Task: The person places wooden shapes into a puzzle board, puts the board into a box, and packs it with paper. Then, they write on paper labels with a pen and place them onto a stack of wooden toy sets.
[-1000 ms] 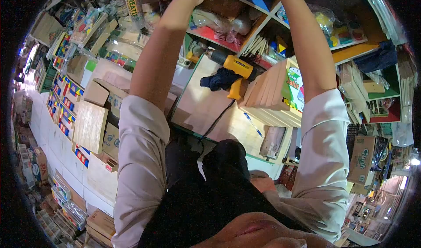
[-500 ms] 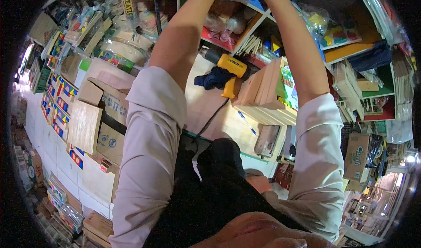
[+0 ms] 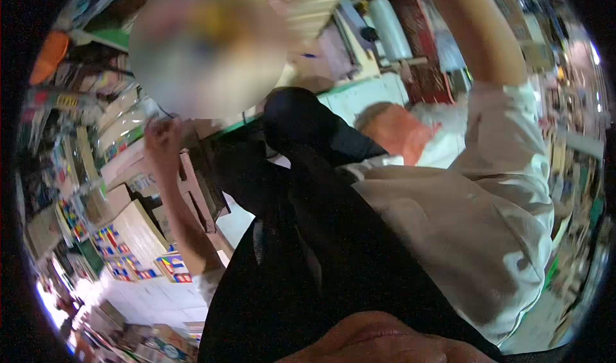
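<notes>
My left hand [image 3: 164,136] is low on the left, beside the lower edge of a large blurred round patch [image 3: 205,48]. Its fingers look curled together, and what they hold is too small and smeared to make out. Below it, cardboard boxes [image 3: 192,186] stand close to my forearm. Only the forearm [image 3: 478,35] of my right arm shows, reaching up past the top right edge; that hand is out of view.
Wooden boards and colourful block sets [image 3: 125,254] lie at the left. A pale bottle-like roll [image 3: 389,29] is near the top, by a dark red strip [image 3: 420,48]. Orange cloth [image 3: 401,132] lies by my dark-clothed knee. An orange round object [image 3: 50,56] is at upper left.
The view has swung round, and the yellow drill no longer shows clearly. My left arm has moved down and left, bringing that hand into view. My right forearm now lies farther right.
</notes>
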`<state>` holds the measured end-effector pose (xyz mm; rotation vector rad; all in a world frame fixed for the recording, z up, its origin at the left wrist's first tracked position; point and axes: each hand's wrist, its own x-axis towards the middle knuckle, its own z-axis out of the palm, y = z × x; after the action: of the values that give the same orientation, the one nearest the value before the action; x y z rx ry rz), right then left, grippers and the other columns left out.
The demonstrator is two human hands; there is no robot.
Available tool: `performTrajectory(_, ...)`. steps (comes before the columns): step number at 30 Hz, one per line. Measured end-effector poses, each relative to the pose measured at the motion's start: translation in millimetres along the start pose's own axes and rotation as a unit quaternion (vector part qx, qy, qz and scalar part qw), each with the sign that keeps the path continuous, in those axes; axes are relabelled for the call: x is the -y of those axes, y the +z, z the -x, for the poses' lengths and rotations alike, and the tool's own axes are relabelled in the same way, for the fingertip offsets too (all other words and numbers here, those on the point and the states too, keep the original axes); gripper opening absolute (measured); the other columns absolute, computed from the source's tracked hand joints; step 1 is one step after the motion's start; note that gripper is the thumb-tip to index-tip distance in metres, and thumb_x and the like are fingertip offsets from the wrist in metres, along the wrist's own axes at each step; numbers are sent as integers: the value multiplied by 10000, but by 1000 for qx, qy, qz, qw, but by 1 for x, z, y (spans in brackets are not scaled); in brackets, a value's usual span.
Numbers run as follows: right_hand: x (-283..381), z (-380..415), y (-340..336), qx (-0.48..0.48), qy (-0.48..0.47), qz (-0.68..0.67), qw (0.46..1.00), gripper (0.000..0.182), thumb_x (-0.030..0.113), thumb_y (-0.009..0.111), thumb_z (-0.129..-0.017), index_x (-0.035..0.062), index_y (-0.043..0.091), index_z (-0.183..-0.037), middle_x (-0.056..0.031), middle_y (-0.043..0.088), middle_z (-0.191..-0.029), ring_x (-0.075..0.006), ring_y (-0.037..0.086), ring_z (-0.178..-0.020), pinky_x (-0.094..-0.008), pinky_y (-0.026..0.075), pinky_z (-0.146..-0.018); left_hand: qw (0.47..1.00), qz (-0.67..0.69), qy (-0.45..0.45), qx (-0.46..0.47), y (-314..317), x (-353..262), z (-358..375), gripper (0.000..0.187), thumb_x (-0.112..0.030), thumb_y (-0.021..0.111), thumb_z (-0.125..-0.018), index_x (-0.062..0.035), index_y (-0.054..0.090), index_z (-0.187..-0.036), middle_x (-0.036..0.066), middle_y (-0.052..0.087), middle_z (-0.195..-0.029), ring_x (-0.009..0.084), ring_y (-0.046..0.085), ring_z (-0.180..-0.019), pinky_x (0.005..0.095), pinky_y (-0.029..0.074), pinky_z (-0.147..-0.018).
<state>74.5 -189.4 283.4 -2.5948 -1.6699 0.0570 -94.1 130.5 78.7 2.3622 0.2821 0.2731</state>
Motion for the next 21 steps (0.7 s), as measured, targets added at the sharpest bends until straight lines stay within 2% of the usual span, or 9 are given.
performTrajectory(1, 3, 49, 32, -9, -6, -111, 994, 627, 293, 701, -661, 59, 483, -1201, -191, 597, -1019, -312, 577, -980, -401, 455, -836, 987, 124, -43, 94, 13, 22, 21, 471, -186, 665, -788, 10, 467, -1169, 137, 595, -1022, 189, 584, -891, 317, 465, -767)
performTrajectory(2, 41, 93, 24, 135, 79, -197, 968, 630, 349, 670, -744, 31, 442, -1238, -182, 558, -1112, -278, 540, -1044, -359, 436, -873, 989, 38, 89, 108, 25, 30, 45, 457, -190, 644, -803, 12, 469, -1174, 143, 583, -1053, 228, 569, -964, 339, 441, -823)
performTrajectory(5, 84, 195, 134, 178, 260, -391, 864, 649, 442, 630, -757, 29, 460, -1228, -169, 579, -1092, -310, 551, -1019, -375, 433, -870, 984, -49, 99, 143, 41, -20, 104, 410, -204, 620, -820, 25, 502, -1138, 156, 579, -1063, 254, 552, -992, 336, 417, -862)
performTrajectory(9, 168, 245, 247, 240, 468, -336, 781, 878, 689, 462, -737, -5, 386, -1269, -261, 557, -1050, -355, 524, -1039, -402, 388, -923, 996, 63, 50, 47, 53, -20, 128, 307, -217, 551, -862, 22, 563, -1054, 162, 591, -1029, 253, 551, -963, 320, 406, -864)
performTrajectory(10, 186, 252, 299, 16, 474, -441, 761, 973, 714, 466, -716, -22, 272, -1324, -320, 437, -1196, -390, 434, -1144, -403, 337, -975, 995, 87, 14, 38, 55, -13, 127, 290, -218, 526, -877, 22, 577, -1032, 159, 597, -1010, 247, 550, -946, 316, 404, -859)
performTrajectory(15, 165, 179, 325, -79, 480, -268, 831, 902, 629, 522, -725, 101, 189, -1377, -275, 286, -1344, -445, 351, -1200, -617, 291, -919, 993, 44, 47, 98, 64, 11, 104, 325, -261, 475, -908, 27, 586, -1007, 143, 603, -953, 225, 545, -892, 303, 409, -818)
performTrajectory(16, 159, 174, 316, -79, 471, -235, 847, 785, 542, 505, -799, 78, 221, -1365, -281, 301, -1333, -455, 353, -1180, -469, 307, -983, 992, 57, 41, 104, 69, 15, 101, 330, -265, 476, -908, 30, 584, -1008, 142, 604, -953, 225, 546, -895, 304, 409, -819)
performTrajectory(19, 142, 226, 350, -213, 294, -365, 857, 663, 465, 534, -819, 50, 353, -1304, -271, 395, -1267, -389, 419, -1149, -410, 350, -963, 992, 23, 35, 119, 72, 5, 102, 341, -275, 485, -906, 33, 579, -1019, 145, 602, -965, 228, 548, -909, 307, 409, -826)
performTrajectory(21, 134, 306, 305, -105, 351, -554, 748, 343, 329, 555, -843, 30, 635, -992, -166, 623, -989, -251, 585, -956, -342, 433, -850, 996, -13, 62, 58, 75, -3, 108, 328, -258, 474, -906, 28, 578, -1029, 148, 600, -978, 240, 547, -922, 314, 399, -849)
